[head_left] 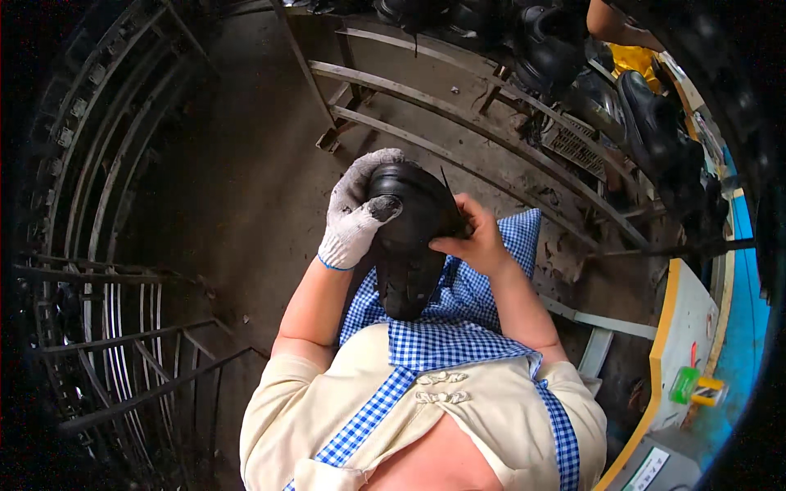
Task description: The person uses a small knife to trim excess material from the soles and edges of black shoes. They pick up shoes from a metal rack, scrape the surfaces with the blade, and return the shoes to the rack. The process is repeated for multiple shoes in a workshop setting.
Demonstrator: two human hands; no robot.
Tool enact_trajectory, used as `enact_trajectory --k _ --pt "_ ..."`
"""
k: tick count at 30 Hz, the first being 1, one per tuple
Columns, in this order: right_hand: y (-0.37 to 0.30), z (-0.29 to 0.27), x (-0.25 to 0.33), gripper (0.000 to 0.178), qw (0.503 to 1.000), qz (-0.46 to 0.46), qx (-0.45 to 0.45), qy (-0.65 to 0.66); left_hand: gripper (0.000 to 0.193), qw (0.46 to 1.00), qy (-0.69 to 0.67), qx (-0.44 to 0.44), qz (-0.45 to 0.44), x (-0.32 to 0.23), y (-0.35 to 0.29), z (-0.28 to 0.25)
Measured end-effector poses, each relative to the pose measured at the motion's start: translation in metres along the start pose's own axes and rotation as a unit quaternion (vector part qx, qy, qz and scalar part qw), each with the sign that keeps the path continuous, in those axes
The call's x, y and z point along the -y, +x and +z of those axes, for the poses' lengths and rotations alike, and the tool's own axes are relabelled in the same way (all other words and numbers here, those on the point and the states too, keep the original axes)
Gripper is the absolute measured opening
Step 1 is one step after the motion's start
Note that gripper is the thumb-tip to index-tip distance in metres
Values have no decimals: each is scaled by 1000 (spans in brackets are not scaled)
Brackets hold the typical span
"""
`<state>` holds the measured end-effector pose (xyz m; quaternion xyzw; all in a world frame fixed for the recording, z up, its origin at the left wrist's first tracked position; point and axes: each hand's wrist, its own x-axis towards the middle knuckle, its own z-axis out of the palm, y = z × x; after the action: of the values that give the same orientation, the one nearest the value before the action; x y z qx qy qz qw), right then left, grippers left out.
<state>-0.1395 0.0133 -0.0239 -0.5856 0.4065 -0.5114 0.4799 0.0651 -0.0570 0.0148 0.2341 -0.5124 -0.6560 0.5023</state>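
Shoe (415, 217) in hands (352, 214) (483, 239) (crate (573, 150) beyond)

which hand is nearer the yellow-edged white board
Right. The bare right hand holds the black shoe left of the board, on the side toward it; the gloved left hand is farther left, across the shoe.

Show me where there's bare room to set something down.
The floor between the metal racks at left and the gloved left hand looks widest. A narrow strip of blue surface shows beyond the green-and-yellow item at right. Crowded: the upper right, packed with black shoes.
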Motion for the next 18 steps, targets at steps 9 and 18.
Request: enact_trajectory --k 9,18 --pt "8 -12 64 32 934 -182 -46 -302 72 999 50 12 0 -7 -6 -2" --pt "10 -14 129 38 840 -211 44 -497 70 996 84 35 -1 -12 -16 13"
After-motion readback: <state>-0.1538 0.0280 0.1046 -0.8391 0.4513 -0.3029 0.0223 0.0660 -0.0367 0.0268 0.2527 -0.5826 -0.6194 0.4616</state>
